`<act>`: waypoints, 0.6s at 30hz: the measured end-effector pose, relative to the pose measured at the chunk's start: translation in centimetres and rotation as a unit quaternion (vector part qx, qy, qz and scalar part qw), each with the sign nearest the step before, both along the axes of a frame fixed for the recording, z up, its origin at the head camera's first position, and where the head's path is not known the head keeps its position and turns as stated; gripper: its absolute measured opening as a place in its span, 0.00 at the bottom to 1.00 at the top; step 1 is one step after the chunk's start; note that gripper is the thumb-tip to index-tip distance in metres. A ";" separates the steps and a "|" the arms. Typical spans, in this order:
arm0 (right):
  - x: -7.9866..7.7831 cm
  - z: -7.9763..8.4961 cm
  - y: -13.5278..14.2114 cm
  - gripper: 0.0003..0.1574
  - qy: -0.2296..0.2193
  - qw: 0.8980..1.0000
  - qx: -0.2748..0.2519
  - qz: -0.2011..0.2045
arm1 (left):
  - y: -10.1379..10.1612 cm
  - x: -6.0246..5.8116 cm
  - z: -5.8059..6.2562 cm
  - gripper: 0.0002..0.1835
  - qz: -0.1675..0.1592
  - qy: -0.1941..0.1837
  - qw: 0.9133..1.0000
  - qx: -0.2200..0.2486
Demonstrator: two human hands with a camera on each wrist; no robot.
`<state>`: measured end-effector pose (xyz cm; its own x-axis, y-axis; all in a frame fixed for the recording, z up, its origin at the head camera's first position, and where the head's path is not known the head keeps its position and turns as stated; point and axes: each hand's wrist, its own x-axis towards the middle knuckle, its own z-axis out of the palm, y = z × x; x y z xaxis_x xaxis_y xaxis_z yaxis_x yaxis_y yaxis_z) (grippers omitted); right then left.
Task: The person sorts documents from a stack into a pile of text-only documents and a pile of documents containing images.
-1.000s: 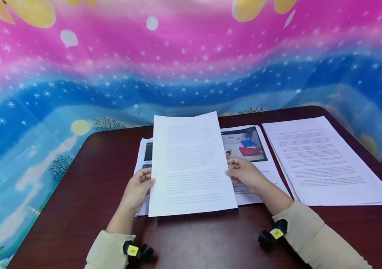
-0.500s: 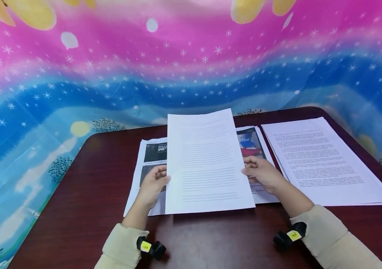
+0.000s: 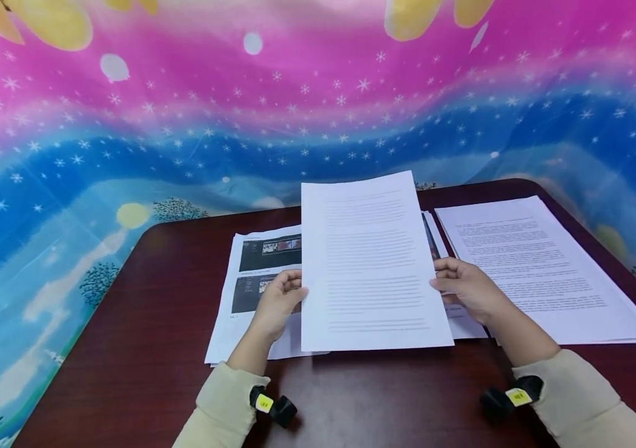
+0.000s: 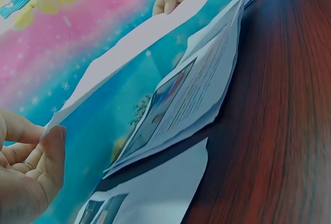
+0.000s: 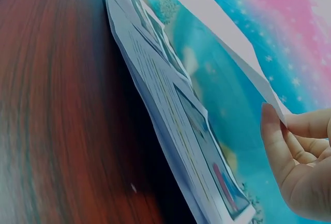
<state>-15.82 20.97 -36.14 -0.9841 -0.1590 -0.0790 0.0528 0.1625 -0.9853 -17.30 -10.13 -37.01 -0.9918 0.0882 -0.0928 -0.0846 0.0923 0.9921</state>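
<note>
A white sheet of paper [image 3: 371, 261] with lines of print is held up over the table, its far edge raised. My left hand [image 3: 277, 305] pinches its left edge between thumb and fingers. At the opposite edge, my right hand [image 3: 466, 289] does the same. Both wrist views show the paper [image 4: 139, 32] in the air, with a gap above the piles. Beneath it lies a middle pile of printed pages [image 5: 170, 105] with a colour photo, mostly covered in the head view. Left of that is a pile with dark screenshots [image 3: 267, 254], partly covered by the sheet.
A third pile of text pages [image 3: 519, 261] lies at the right, beside my right hand and forearm. The dark red wooden table [image 3: 155, 323] has rounded far corners. Behind it hangs a pink and blue backdrop cloth [image 3: 295, 112].
Both hands have carried the sheet to the right and slightly up. More of the screenshot pile now shows at the left, and the photo in the middle pile has become mostly covered.
</note>
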 end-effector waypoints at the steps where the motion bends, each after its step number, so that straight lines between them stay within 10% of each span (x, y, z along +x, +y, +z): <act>1: 0.1 0.0 0.3 0.22 0.001 1.000 0.000 0.001 | 0.3 -0.1 0.0 0.16 -0.003 -0.002 1.000 0.002; 18: 0.5 -0.9 5.8 0.08 0.013 0.999 0.003 -0.040 | 5.0 -1.0 0.2 0.16 -0.057 0.025 0.997 0.040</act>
